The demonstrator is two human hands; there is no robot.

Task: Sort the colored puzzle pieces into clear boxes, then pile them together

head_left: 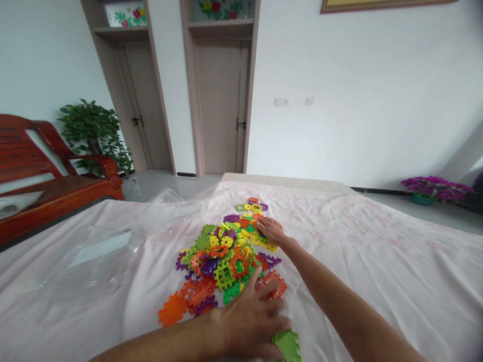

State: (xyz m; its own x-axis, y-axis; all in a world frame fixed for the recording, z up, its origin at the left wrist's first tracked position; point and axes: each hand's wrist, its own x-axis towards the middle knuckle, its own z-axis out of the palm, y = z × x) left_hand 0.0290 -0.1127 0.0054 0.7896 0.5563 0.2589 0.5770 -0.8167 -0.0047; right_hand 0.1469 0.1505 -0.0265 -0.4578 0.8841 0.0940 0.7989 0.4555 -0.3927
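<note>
A heap of plastic interlocking building pieces (222,251) in orange, green, yellow and purple lies on the pink-white cloth. At the near right side of the heap, my left hand (256,314) is palm down with its fingers spread. By its fingers are an orange notched piece (277,285) and a green square piece (288,344). Farther back, my right hand (270,230) rests over the heap's right edge, fingers stretched out, touching orange and yellow pieces (269,244). What lies under both palms is hidden. A separate orange piece (172,308) lies at the heap's near left.
Two clear plastic containers (90,261) (169,208) stand left of the heap on the cloth (358,281). Beyond the covered surface are a red wooden bench (56,176), a leafy plant (92,133), two doors (219,105) and purple flowers (435,187) in a pot.
</note>
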